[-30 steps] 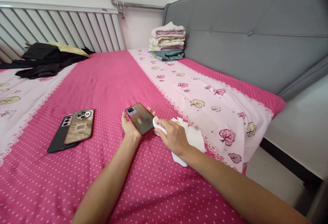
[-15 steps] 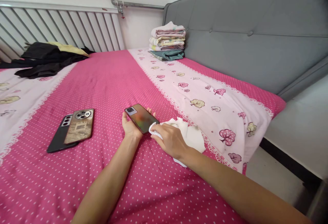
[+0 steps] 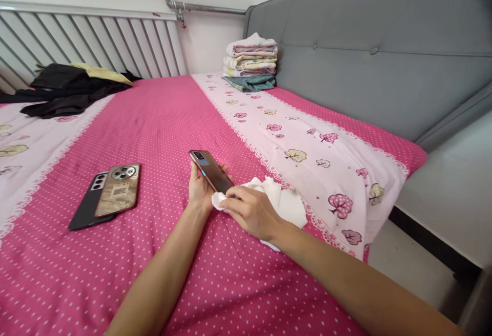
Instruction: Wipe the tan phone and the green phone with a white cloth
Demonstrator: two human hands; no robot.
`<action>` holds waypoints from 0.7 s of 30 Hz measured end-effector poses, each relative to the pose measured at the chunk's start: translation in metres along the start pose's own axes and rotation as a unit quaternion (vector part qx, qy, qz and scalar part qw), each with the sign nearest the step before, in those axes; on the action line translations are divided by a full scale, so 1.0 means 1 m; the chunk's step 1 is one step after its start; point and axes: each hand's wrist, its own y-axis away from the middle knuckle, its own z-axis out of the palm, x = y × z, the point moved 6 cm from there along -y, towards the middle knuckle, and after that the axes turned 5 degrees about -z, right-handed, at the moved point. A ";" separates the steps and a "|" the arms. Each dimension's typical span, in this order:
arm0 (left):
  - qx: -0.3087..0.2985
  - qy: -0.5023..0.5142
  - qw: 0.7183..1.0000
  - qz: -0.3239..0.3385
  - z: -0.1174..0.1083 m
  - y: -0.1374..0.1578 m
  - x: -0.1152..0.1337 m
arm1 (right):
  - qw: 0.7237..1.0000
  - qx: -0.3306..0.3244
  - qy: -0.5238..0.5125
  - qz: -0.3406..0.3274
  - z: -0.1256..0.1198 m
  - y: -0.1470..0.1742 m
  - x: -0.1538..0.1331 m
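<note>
A brown phone (image 3: pixel 212 171) lies back side up and tilted in my left hand (image 3: pixel 199 190), whose fingers wrap round its far edge. My right hand (image 3: pixel 255 211) pinches a white cloth (image 3: pixel 219 201) against the phone's near lower edge. Part of that edge is hidden behind the cloth and my fingers. Just beyond my right hand, crumpled white fabric (image 3: pixel 290 205) rests on the bed; I cannot tell whether it joins the pinched cloth. To the left, a phone with a marbled gold back (image 3: pixel 118 195) partly overlaps a black phone (image 3: pixel 86 208).
The pink dotted bedsheet (image 3: pixel 154 121) spreads under everything. Folded cloths (image 3: pixel 251 62) are stacked by the grey headboard (image 3: pixel 365 44). Dark clothes (image 3: pixel 69 90) lie at the far left, before a white radiator (image 3: pixel 115 44). The bed ends on the right above the floor (image 3: pixel 411 264).
The brown phone has turned in my left hand, so its side edge now shows. My right hand has brought the cloth slightly left and down, from the phone's end to its near edge.
</note>
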 end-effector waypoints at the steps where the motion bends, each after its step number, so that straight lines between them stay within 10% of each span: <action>1: -0.008 -0.002 1.000 0.000 0.001 0.000 -0.001 | 1.000 0.003 0.002 0.004 0.000 0.000 0.000; 21: -0.076 -0.073 0.994 -0.005 0.017 0.012 -0.031 | 0.992 0.110 -0.004 0.061 -0.025 0.000 0.010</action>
